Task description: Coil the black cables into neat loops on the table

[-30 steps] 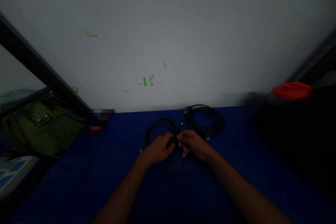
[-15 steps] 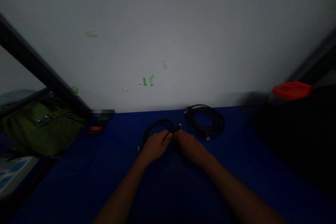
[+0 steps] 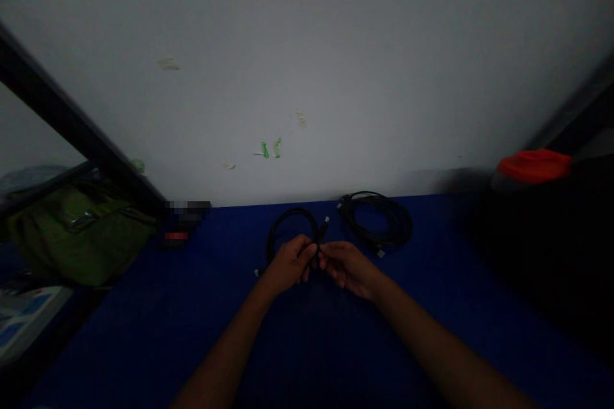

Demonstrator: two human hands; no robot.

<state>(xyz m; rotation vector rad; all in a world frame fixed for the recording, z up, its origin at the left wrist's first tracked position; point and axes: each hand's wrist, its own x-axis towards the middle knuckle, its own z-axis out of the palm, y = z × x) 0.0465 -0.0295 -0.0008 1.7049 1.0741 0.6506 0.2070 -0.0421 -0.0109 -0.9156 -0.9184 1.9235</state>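
A black cable (image 3: pixel 293 211) with light metal plugs at its ends curves in a loop above the blue surface. My left hand (image 3: pixel 290 263) is closed on the right side of this loop, thumb pressed against the fingers. Meeting it fingertip to fingertip, my right hand (image 3: pixel 352 266) pinches the cable near the same spot, its lower fingers curled and slightly apart. One plug end (image 3: pixel 325 225) sticks up just beyond the fingertips; the other plug (image 3: pixel 258 273) shows left of my left hand. A second black cable (image 3: pixel 384 220) lies coiled to the right, apart from both hands.
A pale wall (image 3: pixel 364 77) rises behind the blue surface (image 3: pixel 158 319). At the left are a green bag (image 3: pixel 86 236), a dark frame bar (image 3: pixel 81 108) and a small dark object (image 3: pixel 192 214). A large black shape (image 3: pixel 542 249) with an orange-red top (image 3: pixel 535 166) stands at the right.
The looped cable has lifted and become rounder. My right hand has turned, showing its curled lower fingers, and both hands have shifted slightly. The coiled cable has stayed put.
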